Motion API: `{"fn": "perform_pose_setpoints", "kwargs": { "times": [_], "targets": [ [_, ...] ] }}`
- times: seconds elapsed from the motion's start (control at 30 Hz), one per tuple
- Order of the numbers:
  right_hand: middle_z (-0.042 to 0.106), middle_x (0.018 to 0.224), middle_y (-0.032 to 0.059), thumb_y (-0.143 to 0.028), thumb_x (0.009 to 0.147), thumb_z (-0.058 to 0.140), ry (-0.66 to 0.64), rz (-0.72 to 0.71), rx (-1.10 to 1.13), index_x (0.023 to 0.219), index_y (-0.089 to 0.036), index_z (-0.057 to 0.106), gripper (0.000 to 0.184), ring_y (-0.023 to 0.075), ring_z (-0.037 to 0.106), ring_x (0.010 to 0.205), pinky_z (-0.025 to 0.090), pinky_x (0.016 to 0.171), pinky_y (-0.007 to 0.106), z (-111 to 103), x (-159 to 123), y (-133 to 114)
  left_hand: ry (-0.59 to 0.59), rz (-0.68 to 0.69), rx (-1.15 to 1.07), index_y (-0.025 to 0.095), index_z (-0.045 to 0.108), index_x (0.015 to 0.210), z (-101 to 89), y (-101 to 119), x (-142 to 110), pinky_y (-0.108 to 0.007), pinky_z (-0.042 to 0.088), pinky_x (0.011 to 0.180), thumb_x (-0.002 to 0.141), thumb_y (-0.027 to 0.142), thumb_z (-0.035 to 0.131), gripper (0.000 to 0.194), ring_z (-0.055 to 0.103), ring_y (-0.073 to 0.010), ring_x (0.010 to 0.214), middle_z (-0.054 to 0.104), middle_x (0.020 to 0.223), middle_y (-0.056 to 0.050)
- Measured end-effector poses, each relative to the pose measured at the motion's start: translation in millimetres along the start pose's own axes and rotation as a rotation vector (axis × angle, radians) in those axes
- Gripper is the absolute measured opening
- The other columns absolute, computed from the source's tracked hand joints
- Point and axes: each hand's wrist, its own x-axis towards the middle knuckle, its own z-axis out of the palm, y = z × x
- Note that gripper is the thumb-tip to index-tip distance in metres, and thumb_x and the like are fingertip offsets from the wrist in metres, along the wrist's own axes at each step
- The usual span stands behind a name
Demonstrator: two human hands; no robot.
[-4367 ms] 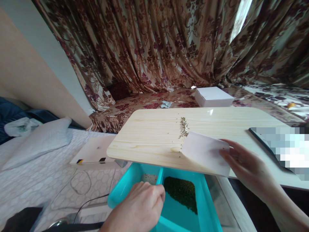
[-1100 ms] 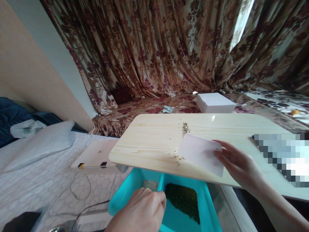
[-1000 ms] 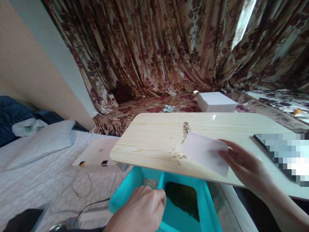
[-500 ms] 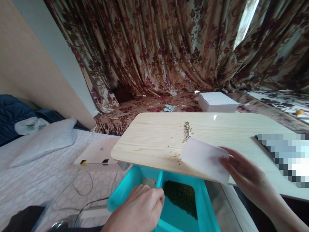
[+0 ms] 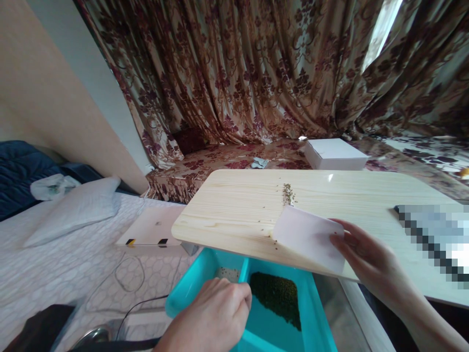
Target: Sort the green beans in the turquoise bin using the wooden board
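Note:
My right hand pinches a stiff white card by its right end. The card lies slanted low over the light wooden tabletop, close to its front edge. A small streak of brownish-green grains lies at the card's upper left corner, with a few loose grains to its left. Below the front edge is a teal divided tray. My left hand is closed over its middle divider, fingertips hidden. Dark green grains fill part of the right compartment; a few pale bits lie in the left one.
A pixelated dark-edged object lies on the tabletop's right side. Behind the table stands a white box before patterned curtains. On the left, a bed holds a pillow, a pale flat box and cables.
The card has slid slightly left across the tabletop, and the visible grain streak is shorter. My left hand keeps its place on the tray. The whole view has shifted a little.

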Motion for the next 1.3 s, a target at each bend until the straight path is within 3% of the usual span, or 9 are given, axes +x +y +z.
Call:
{"fn": "perform_pose_setpoints", "kwargs": {
  "times": [0.13,0.33,0.53,0.77,1.0,1.3],
  "targets": [
    [0.081,0.08,0.0073,-0.071,0.072,0.074,0.038,0.003,0.008,0.105,-0.024,0.071,0.058,0.0259,0.079,0.075,0.065,0.061,0.031,1,1,0,0.0,0.003,0.005,0.023,0.068,0.097,2.3,-3,2,-0.04,0.046,0.092,0.097,0.024,0.031,0.037,0.064,-0.0284,0.102,0.072,0.098,-0.009],
    [0.08,0.078,0.0066,-0.07,0.074,0.074,-0.041,0.0,0.028,0.108,-0.023,0.073,0.058,0.024,0.078,0.071,0.063,0.058,0.029,3,-4,1,0.003,0.001,-0.006,0.023,0.067,0.095,3.2,-4,3,-0.042,0.046,0.092,0.096,0.026,0.031,0.037,0.064,-0.0292,0.101,0.072,0.096,-0.009],
    [0.08,0.081,0.0075,-0.072,0.072,0.075,0.041,0.024,0.028,0.11,-0.023,0.071,0.062,0.0258,0.079,0.079,0.065,0.064,0.031,-2,0,8,-0.012,-0.006,-0.012,0.023,0.067,0.095,2.6,-3,2,-0.042,0.045,0.092,0.095,0.027,0.03,0.037,0.064,-0.0293,0.101,0.072,0.097,-0.01],
    [0.08,0.082,0.0071,-0.075,0.072,0.073,-0.02,0.011,0.02,0.11,-0.025,0.072,0.063,0.0252,0.078,0.075,0.064,0.061,0.032,-3,0,6,-0.009,0.004,-0.013,0.023,0.067,0.093,3.7,-5,3,-0.041,0.045,0.091,0.095,0.028,0.03,0.037,0.064,-0.0291,0.101,0.072,0.096,-0.009],
    [0.081,0.085,0.0086,-0.075,0.072,0.073,0.024,0.02,0.043,0.111,-0.024,0.072,0.064,0.027,0.079,0.081,0.066,0.068,0.033,2,3,13,-0.009,-0.003,-0.009,0.023,0.067,0.094,2.6,-6,3,-0.041,0.045,0.09,0.095,0.028,0.03,0.037,0.065,-0.0298,0.101,0.072,0.096,-0.009],
    [0.08,0.077,0.0064,-0.074,0.073,0.074,-0.113,0.015,0.056,0.106,-0.022,0.076,0.062,0.0229,0.076,0.069,0.061,0.056,0.027,12,-2,6,-0.001,-0.022,-0.011,0.024,0.067,0.094,1.0,-10,-1,-0.038,0.044,0.09,0.097,0.026,0.032,0.035,0.064,-0.0284,0.102,0.073,0.098,-0.008]
  ]
}}
